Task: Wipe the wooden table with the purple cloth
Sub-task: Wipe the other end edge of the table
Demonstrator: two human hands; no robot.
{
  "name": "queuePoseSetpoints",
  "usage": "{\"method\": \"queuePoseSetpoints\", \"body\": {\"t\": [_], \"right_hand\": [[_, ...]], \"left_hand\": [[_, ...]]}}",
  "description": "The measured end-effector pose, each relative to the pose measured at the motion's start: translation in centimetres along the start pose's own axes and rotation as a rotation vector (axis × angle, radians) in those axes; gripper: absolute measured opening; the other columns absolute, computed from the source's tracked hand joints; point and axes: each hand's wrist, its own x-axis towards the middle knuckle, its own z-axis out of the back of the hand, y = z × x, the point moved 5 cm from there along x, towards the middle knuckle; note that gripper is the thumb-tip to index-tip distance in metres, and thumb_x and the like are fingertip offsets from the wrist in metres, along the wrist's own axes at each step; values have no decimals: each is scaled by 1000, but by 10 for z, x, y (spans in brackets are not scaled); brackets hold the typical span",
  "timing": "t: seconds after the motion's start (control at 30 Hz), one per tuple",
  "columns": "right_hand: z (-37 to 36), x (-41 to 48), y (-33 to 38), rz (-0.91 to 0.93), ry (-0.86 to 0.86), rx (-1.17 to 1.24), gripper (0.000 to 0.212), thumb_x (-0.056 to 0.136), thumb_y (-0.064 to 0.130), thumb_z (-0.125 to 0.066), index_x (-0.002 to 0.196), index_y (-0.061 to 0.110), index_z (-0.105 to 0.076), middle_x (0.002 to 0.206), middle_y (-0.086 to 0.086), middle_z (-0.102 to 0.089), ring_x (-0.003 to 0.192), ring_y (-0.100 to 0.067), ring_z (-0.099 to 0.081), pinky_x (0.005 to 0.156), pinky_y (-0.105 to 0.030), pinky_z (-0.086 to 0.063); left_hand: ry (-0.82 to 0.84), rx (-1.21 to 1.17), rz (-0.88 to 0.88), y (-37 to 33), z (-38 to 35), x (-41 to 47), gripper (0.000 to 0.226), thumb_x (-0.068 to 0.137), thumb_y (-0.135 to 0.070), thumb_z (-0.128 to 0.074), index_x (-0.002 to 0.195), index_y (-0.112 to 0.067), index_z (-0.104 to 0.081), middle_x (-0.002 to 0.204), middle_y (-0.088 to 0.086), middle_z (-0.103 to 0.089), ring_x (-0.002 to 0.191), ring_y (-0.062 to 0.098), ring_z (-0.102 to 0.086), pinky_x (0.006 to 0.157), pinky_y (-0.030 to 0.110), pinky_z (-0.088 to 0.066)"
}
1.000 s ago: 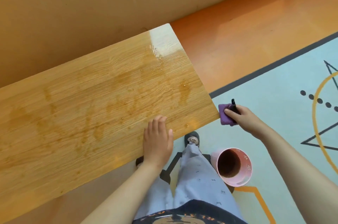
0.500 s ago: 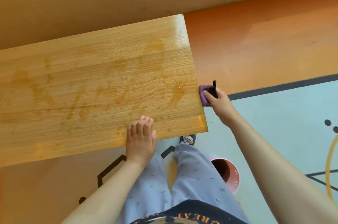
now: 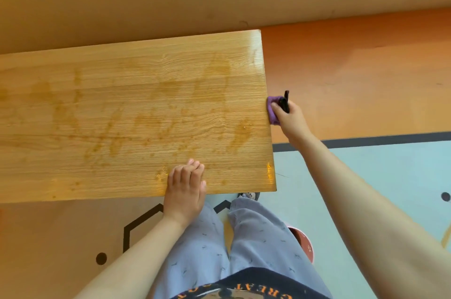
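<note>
Gripping the cloth [image 3: 272, 110] bunched against the tabletop's [image 3: 122, 108] right edge, the right hand [image 3: 289, 118] seems set to begin wiping, needing a lift onto the stained surface, while the left hand [image 3: 185, 187] rests flat, holding nothing.

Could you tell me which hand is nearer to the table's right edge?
The right hand: it presses the purple cloth against that edge of the wooden table. The left hand rests flat on the near edge, farther left.
</note>
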Motion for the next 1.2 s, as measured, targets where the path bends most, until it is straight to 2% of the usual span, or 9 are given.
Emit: {"method": "queuePoseSetpoints", "body": {"t": [0.07, 0.2, 0.37, 0.47, 0.63, 0.83, 0.9, 1.0, 1.2], "right_hand": [[0, 9, 5, 14, -12, -1, 16, 98, 12, -46, 96, 19, -61, 82, -5, -60, 81, -20, -57, 80, -41, -50], [3, -37, -23, -14, -52, 21, 18, 97, 12, -49, 91, 22, -62, 79, 3, -62, 71, -3, -57, 72, -22, -48], [7, -66, -48, -78, -66, 39, 15, 96, 13, -51, 89, 21, -63, 81, 2, -63, 75, -10, -54, 74, -27, -45], [2, -28, -21, -49, -80, 40, 15, 97, 14, -49, 91, 22, -60, 81, 3, -61, 75, -9, -55, 67, -17, -47], [-9, 36, 31, 46, -114, 0, 24, 97, 8, -44, 85, 22, -60, 66, 1, -52, 61, -9, -49, 55, -19, -44], [-7, 39, 33, 56, -98, -12, 21, 97, 10, -44, 91, 21, -60, 75, 1, -59, 72, -12, -56, 64, -24, -50], [-6, 36, 32, 56, -93, 0, 20, 97, 11, -44, 93, 21, -60, 77, 2, -60, 73, -11, -57, 62, -19, -50], [-6, 38, 33, 51, -94, 5, 18, 98, 12, -44, 97, 19, -60, 79, 2, -61, 71, -9, -57, 58, -15, -48], [-5, 50, 33, 49, -65, -22, 22, 98, 13, -45, 88, 25, -61, 74, -1, -59, 71, -15, -55, 63, -25, -48]], "left_hand": [[4, 2, 1, 1, -1, 0, 37, 85, -22, -40, 118, -5, -45, 118, 9, -43, 115, 28, -42, 98, 43, -30], [31, 2, 5, 1, -2, 0, 37, 86, -23, -40, 118, -6, -45, 119, 9, -43, 116, 28, -42, 101, 41, -27], [42, 18, 6, 2, -4, -3, 38, 86, -23, -40, 120, -5, -44, 120, 9, -42, 117, 28, -42, 108, 37, -18], [40, 9, 13, 2, -5, 1, 39, 86, -24, -40, 120, -6, -43, 120, 9, -42, 117, 28, -42, 107, 37, -18], [52, 15, 16, 3, -5, -1, 39, 85, -24, -41, 119, -6, -44, 119, 8, -42, 116, 27, -43, 103, 42, -27], [154, -42, 66, -3, 17, 12, 31, 89, -32, -39, 110, -12, -51, 111, 5, -53, 105, 21, -44, 91, 34, -30], [166, -125, 104, 2, 29, 36, 33, 92, -36, -37, 108, -12, -54, 107, 4, -57, 102, 18, -45, 88, 29, -31], [124, -221, 161, 21, 39, 101, 41, 92, -37, -40, 117, -9, -53, 117, 5, -55, 111, 19, -47, 97, 27, -34], [103, -122, 216, 73, 20, 261, 48, 96, -23, -43, 141, -6, -38, 145, 10, -40, 136, 25, -33, 114, 37, -26]]}}
